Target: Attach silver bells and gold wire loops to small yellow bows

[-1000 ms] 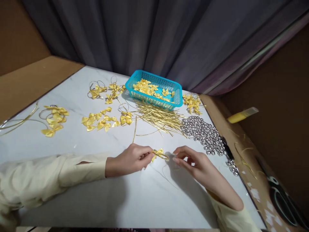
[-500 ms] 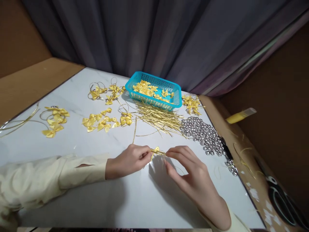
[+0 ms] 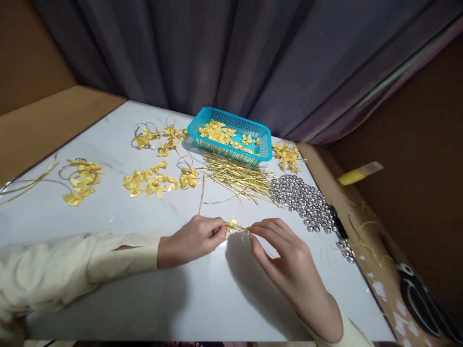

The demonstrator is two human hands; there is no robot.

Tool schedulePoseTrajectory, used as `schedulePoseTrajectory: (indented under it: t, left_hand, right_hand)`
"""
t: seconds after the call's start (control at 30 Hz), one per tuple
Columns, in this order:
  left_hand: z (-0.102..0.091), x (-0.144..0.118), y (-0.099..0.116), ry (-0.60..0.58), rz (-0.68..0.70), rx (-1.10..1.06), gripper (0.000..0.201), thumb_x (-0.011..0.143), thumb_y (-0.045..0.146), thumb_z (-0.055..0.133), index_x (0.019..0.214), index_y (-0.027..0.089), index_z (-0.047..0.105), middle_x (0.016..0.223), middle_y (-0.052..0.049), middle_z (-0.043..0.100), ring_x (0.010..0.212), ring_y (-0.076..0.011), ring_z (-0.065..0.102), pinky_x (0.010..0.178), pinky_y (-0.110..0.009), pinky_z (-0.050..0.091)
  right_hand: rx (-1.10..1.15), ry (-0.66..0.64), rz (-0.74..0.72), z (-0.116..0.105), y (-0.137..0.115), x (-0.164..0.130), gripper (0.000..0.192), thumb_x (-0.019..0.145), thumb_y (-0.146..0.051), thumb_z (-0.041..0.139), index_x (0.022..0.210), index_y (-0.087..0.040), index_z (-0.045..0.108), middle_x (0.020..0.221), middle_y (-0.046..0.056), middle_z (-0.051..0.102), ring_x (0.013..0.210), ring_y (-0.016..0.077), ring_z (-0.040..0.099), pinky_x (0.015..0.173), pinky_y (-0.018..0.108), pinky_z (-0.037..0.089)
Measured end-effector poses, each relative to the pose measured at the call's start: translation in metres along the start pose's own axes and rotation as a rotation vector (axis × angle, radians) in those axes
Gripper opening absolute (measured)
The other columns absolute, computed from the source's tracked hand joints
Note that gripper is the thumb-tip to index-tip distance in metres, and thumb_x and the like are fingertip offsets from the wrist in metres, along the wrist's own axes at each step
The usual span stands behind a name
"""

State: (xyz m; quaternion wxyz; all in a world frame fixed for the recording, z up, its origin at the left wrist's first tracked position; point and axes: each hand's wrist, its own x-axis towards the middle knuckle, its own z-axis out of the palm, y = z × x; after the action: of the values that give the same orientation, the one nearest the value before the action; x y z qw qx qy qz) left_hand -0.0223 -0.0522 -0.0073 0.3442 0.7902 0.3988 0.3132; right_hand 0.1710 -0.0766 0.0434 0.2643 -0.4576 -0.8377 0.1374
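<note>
Near the middle of the white board, my left hand [image 3: 204, 236] is closed in a pinch on a gold cord [image 3: 238, 228]. A small yellow ribbon bow [image 3: 231, 222] sits on the cord beside my left fingertips, partly hidden by them. My right hand [image 3: 285, 255] pinches the cord's other end between thumb and index finger. The cord runs in a looped strand between both hands. Just beyond them lies a pile of cut gold cords [image 3: 238, 178], one strand reaching down to my left hand.
Behind the cords stands a blue basket [image 3: 231, 153] of yellow bows. Groups of bows [image 3: 155, 183] lie left, some with cord loops. Silver bells [image 3: 304, 202] are heaped right, near a black object [image 3: 339, 221]. Scissors [image 3: 419, 294] and a yellow tube [image 3: 360, 173] lie beyond the right edge.
My right thumb has closed up to the index finger on the cord's end. The cord loop between my hands looks straighter. My left hand has barely moved.
</note>
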Motion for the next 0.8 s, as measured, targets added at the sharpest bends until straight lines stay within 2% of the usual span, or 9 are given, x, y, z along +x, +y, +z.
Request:
schedulePoseTrajectory:
  t: [0.13, 0.27, 0.43, 0.6, 0.7, 0.8]
  left_hand:
    - [0.0, 0.0, -0.001, 0.004, 0.001, 0.005, 0.027, 0.082, 0.014, 0.04, 0.056, 0.015, 0.044, 0.047, 0.007, 0.035, 0.044, -0.0051, 0.031, 0.044, -0.018, 0.026]
    - [0.001, 0.001, -0.002, 0.004, -0.007, 0.002, 0.026, 0.083, 0.014, 0.04, 0.057, 0.014, 0.044, 0.048, 0.007, 0.036, 0.043, -0.0047, 0.031, 0.044, -0.018, 0.026]
    - [0.002, 0.002, -0.002, 0.009, -0.004, 0.006, 0.028, 0.082, 0.014, 0.04, 0.055, 0.015, 0.044, 0.046, 0.008, 0.033, 0.042, -0.0049, 0.029, 0.043, -0.018, 0.024]
    - [0.001, 0.002, -0.003, 0.015, -0.01, -0.006, 0.028, 0.082, 0.015, 0.04, 0.055, 0.015, 0.045, 0.045, 0.007, 0.036, 0.041, -0.0046, 0.03, 0.043, -0.017, 0.025]
    - [0.001, 0.002, -0.002, 0.008, -0.028, -0.022, 0.029, 0.083, 0.017, 0.04, 0.055, 0.014, 0.046, 0.044, 0.007, 0.04, 0.041, -0.0044, 0.033, 0.042, -0.017, 0.027]
    - [0.0, 0.002, -0.001, -0.007, -0.066, -0.051, 0.029, 0.084, 0.018, 0.04, 0.056, 0.014, 0.048, 0.044, 0.006, 0.045, 0.04, -0.0045, 0.037, 0.042, -0.016, 0.029]
  right_hand:
    - [0.014, -0.004, 0.016, -0.004, -0.002, 0.001, 0.014, 0.085, -0.013, 0.048, 0.087, -0.016, 0.061, 0.083, 0.006, 0.065, 0.079, 0.0186, 0.056, 0.068, 0.032, 0.047]
    - [0.064, -0.02, 0.095, -0.011, -0.003, 0.002, 0.014, 0.085, -0.017, 0.048, 0.082, -0.018, 0.061, 0.08, 0.006, 0.064, 0.076, 0.0178, 0.058, 0.067, 0.03, 0.048]
    - [0.257, -0.12, 0.272, -0.017, 0.002, 0.007, 0.013, 0.082, -0.02, 0.05, 0.076, -0.018, 0.061, 0.075, 0.004, 0.064, 0.067, 0.0147, 0.056, 0.058, 0.025, 0.046]
    - [0.525, -0.188, 0.406, -0.013, 0.012, 0.012, 0.013, 0.08, -0.023, 0.054, 0.074, -0.017, 0.063, 0.075, 0.003, 0.065, 0.066, 0.0132, 0.056, 0.059, 0.025, 0.046]
    - [0.648, -0.155, 0.451, -0.007, 0.018, 0.013, 0.013, 0.078, -0.027, 0.058, 0.074, -0.016, 0.063, 0.075, 0.003, 0.063, 0.064, 0.0119, 0.055, 0.055, 0.023, 0.045]
    - [0.694, -0.087, 0.434, -0.002, 0.023, 0.013, 0.01, 0.078, -0.026, 0.06, 0.076, -0.017, 0.063, 0.079, 0.003, 0.062, 0.069, 0.0127, 0.056, 0.055, 0.023, 0.045]
